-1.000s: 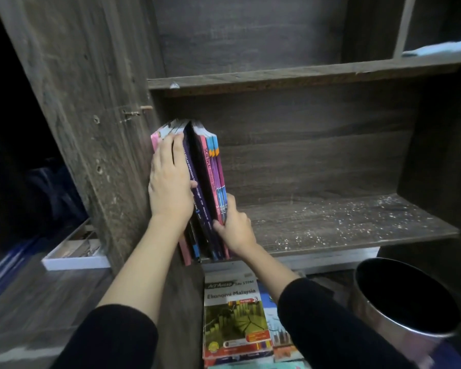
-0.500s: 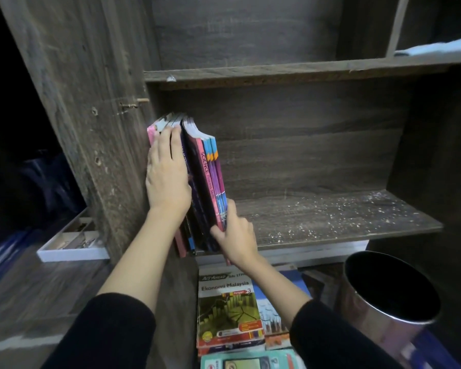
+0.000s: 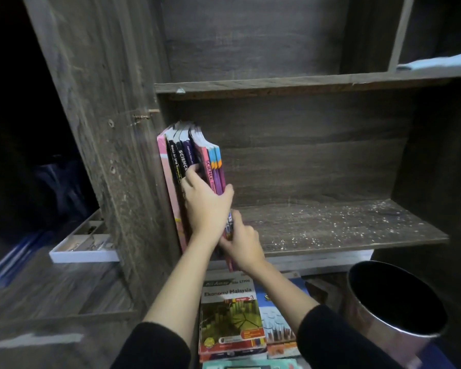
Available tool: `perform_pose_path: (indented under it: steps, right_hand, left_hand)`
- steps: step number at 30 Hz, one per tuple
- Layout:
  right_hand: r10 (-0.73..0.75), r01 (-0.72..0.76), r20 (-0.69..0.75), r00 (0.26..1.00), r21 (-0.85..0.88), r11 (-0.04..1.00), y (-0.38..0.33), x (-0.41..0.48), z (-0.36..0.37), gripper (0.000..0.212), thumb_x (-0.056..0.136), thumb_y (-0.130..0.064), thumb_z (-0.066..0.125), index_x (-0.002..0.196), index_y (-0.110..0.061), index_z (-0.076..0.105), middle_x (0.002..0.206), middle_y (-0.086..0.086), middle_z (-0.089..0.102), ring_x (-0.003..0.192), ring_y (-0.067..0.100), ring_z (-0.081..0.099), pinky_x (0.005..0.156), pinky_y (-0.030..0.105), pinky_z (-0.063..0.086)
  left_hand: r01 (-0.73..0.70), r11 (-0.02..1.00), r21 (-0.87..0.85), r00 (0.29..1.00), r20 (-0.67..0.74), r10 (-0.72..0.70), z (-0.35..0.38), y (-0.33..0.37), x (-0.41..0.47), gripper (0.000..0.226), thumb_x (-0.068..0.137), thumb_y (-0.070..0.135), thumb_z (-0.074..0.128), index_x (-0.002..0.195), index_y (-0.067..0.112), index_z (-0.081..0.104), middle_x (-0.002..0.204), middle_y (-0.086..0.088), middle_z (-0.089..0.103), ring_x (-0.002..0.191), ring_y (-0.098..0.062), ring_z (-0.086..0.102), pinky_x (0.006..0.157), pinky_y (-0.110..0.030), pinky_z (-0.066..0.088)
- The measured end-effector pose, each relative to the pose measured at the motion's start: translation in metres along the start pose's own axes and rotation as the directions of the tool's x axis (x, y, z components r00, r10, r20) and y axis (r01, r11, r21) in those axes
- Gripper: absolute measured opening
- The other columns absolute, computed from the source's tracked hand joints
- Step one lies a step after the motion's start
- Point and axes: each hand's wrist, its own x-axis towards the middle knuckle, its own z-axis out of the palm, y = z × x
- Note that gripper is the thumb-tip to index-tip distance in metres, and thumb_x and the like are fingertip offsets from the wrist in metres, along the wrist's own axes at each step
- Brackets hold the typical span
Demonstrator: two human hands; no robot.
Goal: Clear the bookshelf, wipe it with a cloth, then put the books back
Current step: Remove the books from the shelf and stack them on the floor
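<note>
Scene: a dark wooden bookshelf (image 3: pixel 112 129), viewed down along two arms in black sleeves.
Books (image 3: pixel 192 155): a short upright row at the left end of the middle shelf (image 3: pixel 330 225), pressed against the side wall, spines outward, tops fanned slightly to the right.
Left hand (image 3: pixel 206 206): closed on the right-hand part of the row at mid-height, fingers (image 3: pixel 193 170) hooked in between two spines, thumb round the outermost cover.
Right hand (image 3: pixel 242 243): just below the left, clamped on the foot of the same outer books at the shelf's front edge.
Key relation: long axis of the books vertical; both grips on the spine side, stacked along that axis, left nearer the middle, right at the base; bare board to the right, floor in front and below.
Step, judging by the white specks across the board: clearing, ahead of any wiping.
Next move, probably: a straight pull toward the body, base supported against splaying.
Risk: toppling of the spines left by the wall.
Elsewhere: a floor pile (image 3: pixel 230 315) of textbooks, a metal bin (image 3: pixel 394 315), a white tray (image 3: pixel 83 251), a pale cloth (image 3: pixel 437 63) on the upper right shelf.
</note>
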Motion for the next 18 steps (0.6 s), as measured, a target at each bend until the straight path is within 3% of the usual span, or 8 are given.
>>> perform_pose_path:
  steps: [3,5,6,8,11,15,18]
  right_hand:
    - [-0.020,0.012,0.049,0.999,0.160,0.987,0.007,0.001,-0.004,0.050,0.083,-0.032,0.063,0.129,-0.031,0.045,0.109,0.006,0.069,0.103,0.033,0.063,0.090,0.039,0.048]
    - [0.015,-0.050,0.107,0.994,0.333,0.942,0.018,0.007,-0.008,0.043,0.075,-0.028,0.058,0.116,-0.042,0.055,0.108,-0.001,0.069,0.106,0.037,0.061,0.095,0.051,0.047]
    - [0.037,-0.084,0.126,0.991,0.396,0.914,0.022,0.012,-0.010,0.040,0.075,-0.023,0.054,0.111,-0.039,0.060,0.108,0.003,0.069,0.106,0.045,0.057,0.094,0.055,0.047]
    - [0.076,-0.132,0.145,0.986,0.421,0.898,0.026,0.027,-0.014,0.037,0.083,-0.007,0.048,0.113,-0.022,0.064,0.112,0.009,0.068,0.108,0.046,0.056,0.089,0.046,0.049]
    - [0.081,-0.113,0.116,0.990,0.304,0.946,0.024,0.052,-0.013,0.046,0.084,0.003,0.049,0.129,-0.010,0.053,0.126,0.008,0.061,0.120,0.024,0.055,0.105,0.034,0.040]
    - [0.188,-0.218,0.121,0.975,0.316,0.924,0.012,0.080,-0.008,0.068,0.086,-0.004,0.055,0.146,-0.018,0.029,0.139,0.011,0.050,0.130,0.028,0.045,0.106,0.032,0.034]
    - [0.237,-0.273,0.139,0.961,0.370,0.888,0.010,0.100,-0.003,0.075,0.088,-0.012,0.061,0.149,-0.023,0.019,0.142,0.010,0.046,0.131,0.029,0.043,0.100,0.029,0.034]
  left_hand:
    - [-0.005,0.997,0.072,1.000,0.005,0.005,-0.002,0.002,0.000,0.066,0.079,0.015,0.066,0.135,0.008,0.032,0.132,-0.012,0.039,0.118,-0.031,0.046,0.092,-0.037,0.038]
    - [0.004,0.996,0.092,1.000,0.011,-0.005,-0.005,0.000,0.002,0.067,0.080,0.014,0.065,0.137,0.007,0.029,0.134,-0.013,0.038,0.119,-0.032,0.045,0.092,-0.037,0.037]
    - [0.006,0.996,0.087,1.000,0.016,-0.007,-0.006,-0.003,0.003,0.067,0.081,0.014,0.064,0.138,0.007,0.029,0.134,-0.013,0.038,0.118,-0.032,0.046,0.092,-0.035,0.036]
    - [-0.005,0.997,0.072,1.000,0.025,0.003,-0.009,-0.006,0.004,0.066,0.082,0.014,0.063,0.138,0.007,0.030,0.134,-0.013,0.038,0.117,-0.031,0.046,0.092,-0.033,0.034]
    - [-0.027,0.998,0.054,0.999,0.040,0.024,-0.009,-0.014,0.003,0.061,0.083,0.014,0.061,0.136,0.006,0.033,0.130,-0.012,0.040,0.116,-0.029,0.046,0.093,-0.035,0.037]
    - [-0.041,0.999,0.008,0.998,0.048,0.040,-0.009,-0.026,0.005,0.058,0.082,0.016,0.062,0.133,0.005,0.036,0.129,-0.010,0.043,0.112,-0.028,0.051,0.097,-0.043,0.043]
    - [-0.048,0.998,-0.047,0.998,0.037,0.050,-0.009,-0.032,0.005,0.057,0.082,0.014,0.063,0.132,0.003,0.038,0.128,-0.008,0.045,0.111,-0.023,0.051,0.095,-0.038,0.045]
